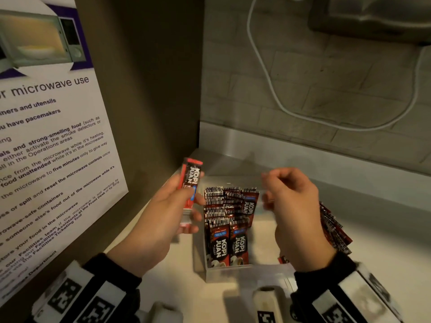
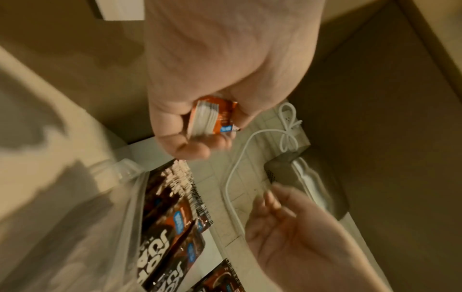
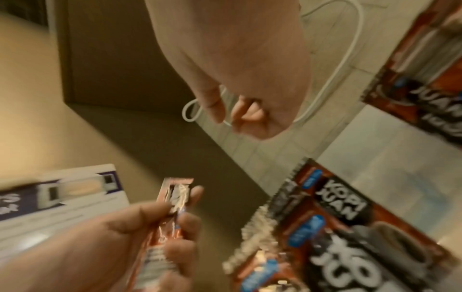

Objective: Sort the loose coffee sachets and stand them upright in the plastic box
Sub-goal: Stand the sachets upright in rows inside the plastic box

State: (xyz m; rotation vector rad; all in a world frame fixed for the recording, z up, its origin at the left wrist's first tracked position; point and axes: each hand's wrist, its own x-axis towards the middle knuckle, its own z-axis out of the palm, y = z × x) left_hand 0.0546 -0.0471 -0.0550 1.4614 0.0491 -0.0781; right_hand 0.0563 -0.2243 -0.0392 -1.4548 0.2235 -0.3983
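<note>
- Sachets (image 1: 190, 190) stacked in the left hand (image 1: 161, 220), fingers curled round them, at 9 o'clock of the plastic box (image 1: 245, 273).
- Right hand (image 1: 293, 215) loosely curled above the box, holding nothing.
- More sachets (image 1: 227, 220) stand upright inside; loose ones (image 1: 335, 229) lie at 3 o'clock.

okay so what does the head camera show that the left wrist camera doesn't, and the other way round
Only the head view shows the microwave notice and the loose sachets lying right of the plastic box. Only the left wrist view shows the held stack end-on, several sachets thick. Both show the left hand with its grip on the held stack, the empty right hand and the white cable.
</note>
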